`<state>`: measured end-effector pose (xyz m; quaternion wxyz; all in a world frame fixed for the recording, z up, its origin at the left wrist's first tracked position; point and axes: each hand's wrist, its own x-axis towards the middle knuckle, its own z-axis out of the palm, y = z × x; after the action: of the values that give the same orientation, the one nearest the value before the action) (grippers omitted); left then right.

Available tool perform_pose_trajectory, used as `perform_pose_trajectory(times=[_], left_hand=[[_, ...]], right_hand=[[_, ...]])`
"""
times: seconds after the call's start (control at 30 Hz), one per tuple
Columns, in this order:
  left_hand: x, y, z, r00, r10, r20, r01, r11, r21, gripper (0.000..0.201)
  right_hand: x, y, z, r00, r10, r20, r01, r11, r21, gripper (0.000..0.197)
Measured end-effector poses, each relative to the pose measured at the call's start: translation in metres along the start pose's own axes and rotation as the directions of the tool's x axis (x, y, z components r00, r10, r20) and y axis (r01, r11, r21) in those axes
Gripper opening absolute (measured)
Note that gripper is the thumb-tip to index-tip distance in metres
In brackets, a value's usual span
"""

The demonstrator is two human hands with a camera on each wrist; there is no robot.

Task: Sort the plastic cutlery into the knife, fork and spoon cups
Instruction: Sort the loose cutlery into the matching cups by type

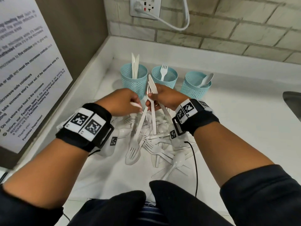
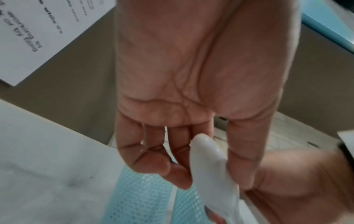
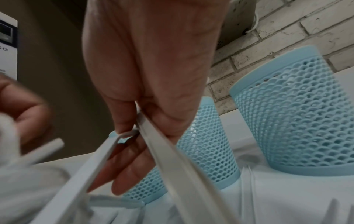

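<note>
Three teal mesh cups stand in a row at the back: the knife cup (image 1: 134,82), the fork cup (image 1: 164,79) and the spoon cup (image 1: 197,86). White plastic cutlery (image 1: 156,144) lies heaped on the white counter in front of them. Above the heap my right hand (image 1: 152,98) grips a bundle with a knife (image 1: 152,85), blade up, and a fork (image 1: 136,144), tines down. In the right wrist view my right hand (image 3: 134,136) has its fingers curled round those handles (image 3: 162,141). Just to the left, my left hand (image 1: 136,103) pinches one white piece (image 2: 208,159); which kind is unclear.
A printed notice (image 1: 29,66) hangs on the wall at left. On the brick back wall are an outlet (image 1: 145,7) and a white cord. A sink edge (image 1: 293,101) shows at the right. A black cable (image 1: 195,160) runs over the counter beside the heap.
</note>
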<state>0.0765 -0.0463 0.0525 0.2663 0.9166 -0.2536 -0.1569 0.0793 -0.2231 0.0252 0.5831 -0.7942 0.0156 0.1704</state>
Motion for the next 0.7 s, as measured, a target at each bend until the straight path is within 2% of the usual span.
perform_pose_trajectory(times=[0.1,0.17,0.3,0.4,0.53,0.6,0.67,0.7], left_hand=[[0.009,0.004,-0.009,0.992,-0.010,-0.124,-0.023,0.966,-0.257,0.021],[0.017,0.006,-0.009,0.982,-0.045,-0.184,-0.041,0.898,-0.438,0.027],[0.034,0.009,0.000,0.949,-0.178,-0.259,-0.055,0.716,-0.696,0.014],[0.042,0.015,0.006,0.916,-0.253,-0.312,-0.089,0.628,-0.773,0.011],[0.051,0.022,0.009,0.873,-0.260,-0.412,-0.182,0.610,-0.771,0.012],[0.054,0.025,0.010,0.878,-0.266,-0.398,-0.192,0.567,-0.801,0.011],[0.056,0.027,0.013,0.902,-0.255,-0.348,-0.174,0.522,-0.835,0.014],[0.057,0.028,0.014,0.914,-0.246,-0.324,-0.162,0.511,-0.844,0.014]], right_hand=[[0.000,-0.004,0.001,0.999,-0.038,0.011,0.037,0.999,0.028,0.013],[0.001,-0.007,0.000,0.997,-0.071,0.003,0.071,0.995,0.070,0.012],[0.002,-0.011,-0.005,0.993,-0.118,-0.007,0.117,0.972,0.203,0.032],[0.000,-0.012,-0.009,0.989,-0.145,0.015,0.136,0.959,0.250,0.030],[-0.002,-0.008,-0.017,0.984,-0.177,0.022,0.156,0.913,0.378,0.023],[-0.004,-0.012,-0.018,0.980,-0.196,0.047,0.159,0.895,0.418,0.029],[-0.004,-0.014,-0.019,0.975,-0.212,0.067,0.168,0.898,0.406,0.036],[-0.003,-0.016,-0.018,0.977,-0.209,0.052,0.173,0.906,0.387,0.033]])
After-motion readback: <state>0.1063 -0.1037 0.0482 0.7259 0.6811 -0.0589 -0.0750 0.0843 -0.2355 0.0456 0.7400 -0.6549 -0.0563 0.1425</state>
